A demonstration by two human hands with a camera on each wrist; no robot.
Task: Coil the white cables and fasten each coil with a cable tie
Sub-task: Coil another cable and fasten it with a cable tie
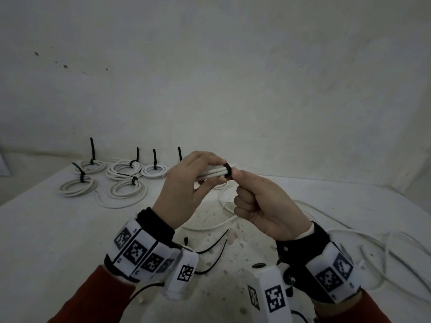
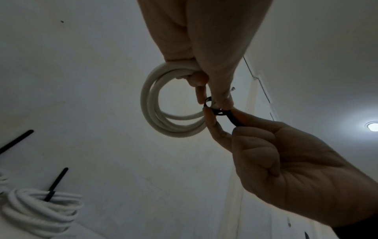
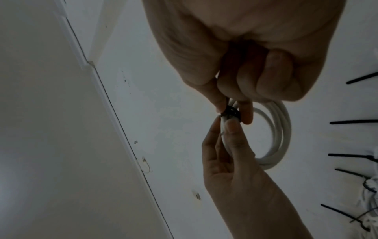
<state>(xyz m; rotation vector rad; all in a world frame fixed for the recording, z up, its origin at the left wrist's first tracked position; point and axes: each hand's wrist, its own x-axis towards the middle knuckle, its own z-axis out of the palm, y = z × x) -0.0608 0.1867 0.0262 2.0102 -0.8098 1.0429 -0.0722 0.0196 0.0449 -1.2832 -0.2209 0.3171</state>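
Above the table my left hand point(image 1: 186, 180) grips a small coil of white cable point(image 1: 213, 174), fingers over it and thumb under. A black cable tie point(image 1: 228, 170) is wrapped round the coil's right end. My right hand point(image 1: 258, 201) pinches that tie between thumb and forefinger, the other fingers curled. From the left wrist view the coil point(image 2: 159, 113) hangs as a round loop with the tie point(image 2: 219, 112) at its right side, the tie's tail running into the right hand point(image 2: 286, 169). The right wrist view shows the tie point(image 3: 232, 112) between both hands' fingertips.
Several tied coils point(image 1: 126, 169) lie at the table's far left, their black tie tails standing up. Loose white cable point(image 1: 349, 238) sprawls on the right and under my hands. Loose black ties point(image 1: 214, 248) lie near the front on the table point(image 1: 58, 229). A wall rises close behind.
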